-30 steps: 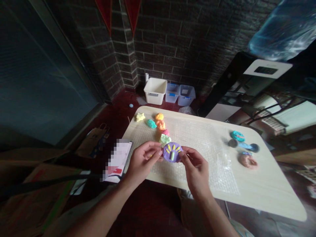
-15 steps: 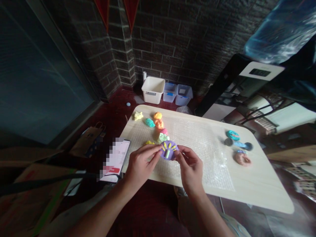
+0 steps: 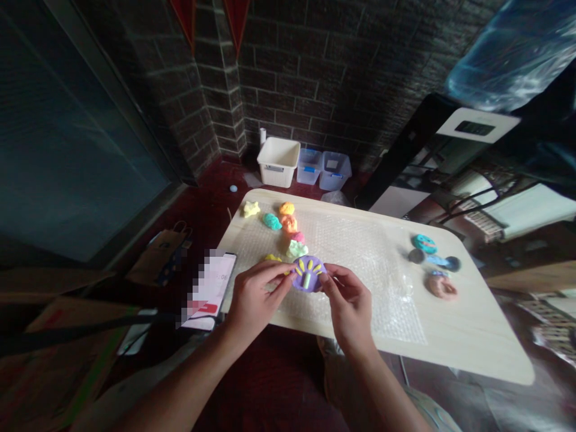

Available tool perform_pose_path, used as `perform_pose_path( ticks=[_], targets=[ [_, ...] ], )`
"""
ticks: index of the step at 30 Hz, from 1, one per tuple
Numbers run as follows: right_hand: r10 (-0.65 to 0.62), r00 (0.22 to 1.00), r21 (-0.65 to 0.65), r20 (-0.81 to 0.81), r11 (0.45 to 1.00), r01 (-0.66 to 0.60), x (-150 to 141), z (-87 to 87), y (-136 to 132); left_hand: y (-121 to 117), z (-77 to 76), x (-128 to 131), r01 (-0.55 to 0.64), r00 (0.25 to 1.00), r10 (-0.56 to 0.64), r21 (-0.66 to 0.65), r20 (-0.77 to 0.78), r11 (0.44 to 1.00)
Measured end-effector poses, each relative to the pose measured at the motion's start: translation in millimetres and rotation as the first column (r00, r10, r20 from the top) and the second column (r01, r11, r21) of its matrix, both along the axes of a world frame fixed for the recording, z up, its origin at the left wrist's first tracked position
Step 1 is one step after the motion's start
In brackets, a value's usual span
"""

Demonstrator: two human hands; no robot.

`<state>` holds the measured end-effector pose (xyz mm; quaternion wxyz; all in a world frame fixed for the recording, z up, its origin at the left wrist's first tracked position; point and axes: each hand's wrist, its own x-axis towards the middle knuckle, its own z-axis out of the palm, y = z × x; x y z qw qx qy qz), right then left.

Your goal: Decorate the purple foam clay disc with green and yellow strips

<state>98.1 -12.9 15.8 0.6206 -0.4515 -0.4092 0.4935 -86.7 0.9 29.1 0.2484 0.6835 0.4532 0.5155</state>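
A flat purple clay disc (image 3: 299, 284) is held up over the near side of the table. Yellow petal-shaped pieces fan across its upper half, and a short pale green stem (image 3: 306, 281) stands below them. My left hand (image 3: 255, 295) pinches at the disc's left edge, where a bit of yellow shows by the fingertips. On the opposite edge, my right hand (image 3: 353, 303) grips the disc between thumb and fingers. Just beyond lies a pale green clay lump (image 3: 297, 249). Yellow clay (image 3: 272, 258) peeks out behind my left fingers.
Bubble wrap (image 3: 355, 252) covers much of the table (image 3: 486, 342). Pink (image 3: 297, 237), orange (image 3: 289, 224), yellow-orange (image 3: 287, 208), teal (image 3: 272, 221) and pale yellow (image 3: 251, 209) clay lie behind. Clay figures (image 3: 443, 287) sit at right; a phone-like screen (image 3: 211, 291) is at left.
The view has shifted slightly, so the table and hands appear farther left. My left fingertips have come closer in against the disc's left edge. My right hand keeps its grip.
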Motion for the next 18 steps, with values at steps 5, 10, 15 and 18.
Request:
perform_pose_path(
  ticks=[5,10,15,18],
  targets=[
    [0.000,1.000,-0.005,-0.013,1.000,0.000,0.0,-0.7,1.0,-1.5,-2.7,0.6,0.008,1.000,-0.006,-0.071,0.028,0.997],
    [-0.004,1.000,-0.021,-0.008,1.000,0.004,1.7,-4.1,0.6,0.4,-3.7,3.8,0.186,0.913,-0.014,-0.383,0.409,0.905],
    [-0.001,1.000,-0.016,0.003,1.000,0.001,1.7,-4.0,0.2,4.6,4.4,5.9,0.382,0.820,-0.041,-0.493,0.571,0.781],
    [-0.002,1.000,-0.019,0.010,1.000,0.002,1.2,-2.9,0.1,5.6,6.3,6.8,0.424,0.811,-0.082,-0.484,0.580,0.765]
  ],
)
